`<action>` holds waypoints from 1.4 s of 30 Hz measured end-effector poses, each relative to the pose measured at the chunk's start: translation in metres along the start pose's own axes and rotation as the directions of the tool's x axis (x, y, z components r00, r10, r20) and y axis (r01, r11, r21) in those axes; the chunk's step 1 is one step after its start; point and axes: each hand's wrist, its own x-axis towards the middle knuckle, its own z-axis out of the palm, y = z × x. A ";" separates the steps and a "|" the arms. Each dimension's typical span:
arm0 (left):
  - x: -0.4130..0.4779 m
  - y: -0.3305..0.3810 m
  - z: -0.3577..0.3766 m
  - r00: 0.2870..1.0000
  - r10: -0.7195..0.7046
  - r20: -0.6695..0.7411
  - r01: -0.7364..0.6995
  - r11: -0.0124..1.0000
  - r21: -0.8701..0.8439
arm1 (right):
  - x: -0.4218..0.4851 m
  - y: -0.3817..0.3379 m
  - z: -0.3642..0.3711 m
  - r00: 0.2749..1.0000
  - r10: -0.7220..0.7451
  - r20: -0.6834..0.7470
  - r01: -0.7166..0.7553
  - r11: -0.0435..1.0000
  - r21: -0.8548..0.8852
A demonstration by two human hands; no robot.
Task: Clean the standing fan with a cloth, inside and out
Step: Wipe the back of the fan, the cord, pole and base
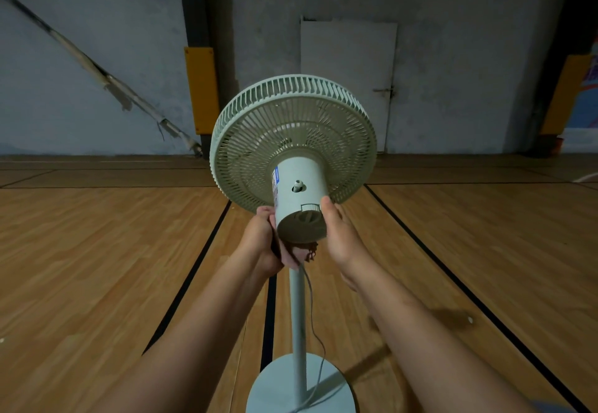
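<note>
Here left hand (263,238) grips dark cloth (302,250) under fan (293,140) motor housing (299,186); right hand (339,234) fingers straight against housing

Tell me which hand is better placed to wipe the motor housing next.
Left, probably. The left hand already holds the dark cloth under the motor housing. The right hand carries no cloth and rests on the housing's right side, seemingly steadying the fan.

A: Fan (293,140) colour? Grille pattern?
B: Pale green-white is seen; radial slats w/ ring bands. Motor end cap (302,225) is dusty brown.
A: Cloth (309,252)? Floor (97,250)?
B: Dark reddish-brown is noted. Orange-brown wood grain, black lines.
</note>
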 end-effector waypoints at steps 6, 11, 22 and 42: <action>-0.002 -0.018 -0.011 0.988 -0.032 0.150 0.049 0.993 -0.109 | 0.001 0.003 -0.003 0.999 -0.004 0.033 0.003 1.000 0.025; 0.004 -0.032 -0.013 0.985 -0.086 0.149 0.111 0.980 -0.166 | 0.000 0.003 -0.004 0.999 -0.009 0.042 0.007 0.999 0.044; 0.003 0.016 -0.027 0.990 0.127 0.057 -0.131 0.989 0.076 | 0.000 0.005 -0.002 0.999 0.018 0.050 -0.020 0.999 0.043; 0.037 0.022 -0.096 0.988 0.152 -0.022 -0.147 0.979 0.141 | -0.016 0.029 -0.006 0.983 -0.178 0.050 0.168 0.972 0.166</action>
